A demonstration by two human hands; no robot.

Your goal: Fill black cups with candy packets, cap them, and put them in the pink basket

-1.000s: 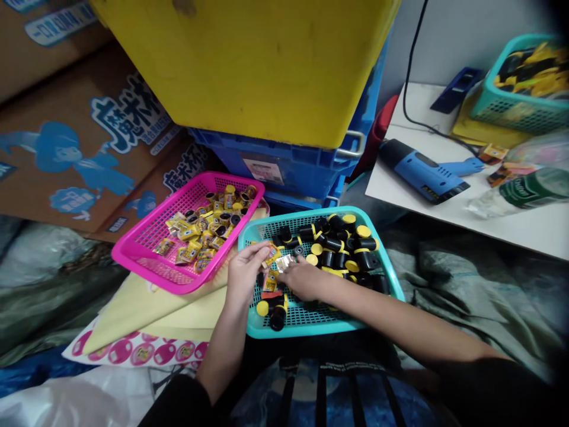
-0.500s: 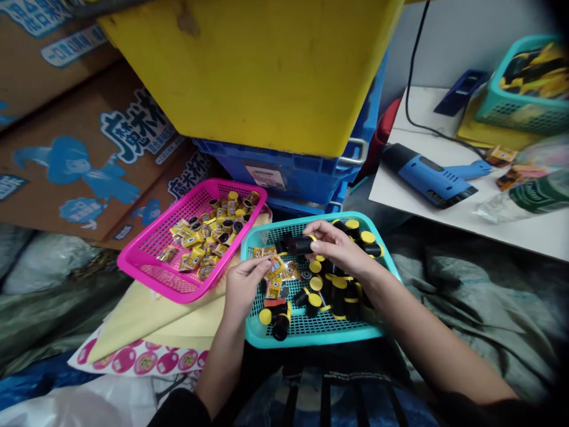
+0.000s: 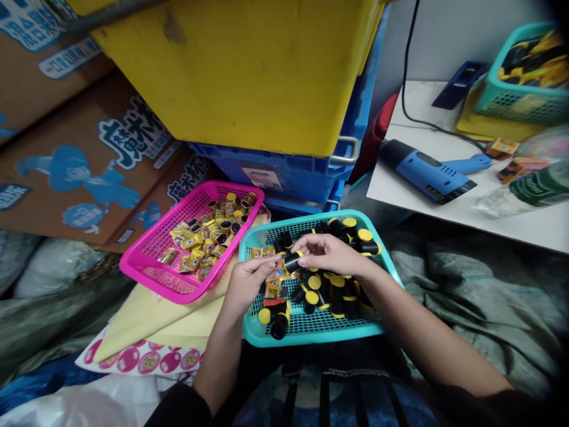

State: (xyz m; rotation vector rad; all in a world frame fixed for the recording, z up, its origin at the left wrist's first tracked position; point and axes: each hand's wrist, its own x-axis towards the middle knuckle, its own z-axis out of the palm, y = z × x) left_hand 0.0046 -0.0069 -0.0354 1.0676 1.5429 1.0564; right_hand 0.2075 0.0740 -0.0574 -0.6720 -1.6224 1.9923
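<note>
A teal basket (image 3: 311, 332) on my lap holds several black canisters with yellow caps (image 3: 338, 290) and a few yellow packets (image 3: 272, 288). My right hand (image 3: 331, 254) is closed on one black canister (image 3: 291, 262), held above the basket's left half. My left hand (image 3: 249, 279) pinches a small yellow packet right beside the canister's open end. A pink basket (image 3: 146, 270) to the left holds several yellow-wrapped canisters (image 3: 208, 234).
Yellow paper and a sticker sheet (image 3: 142, 359) lie under the pink basket. A yellow bin (image 3: 249, 71) and blue crates (image 3: 284, 172) stand behind. A white table (image 3: 444, 201) on the right carries a blue heat gun (image 3: 427, 172), a bottle and another teal basket (image 3: 515, 95). Cardboard boxes are at the left.
My right hand went from the packets to the basket's back, picked up a black canister and brought it down to my left hand, which keeps pinching a packet.
</note>
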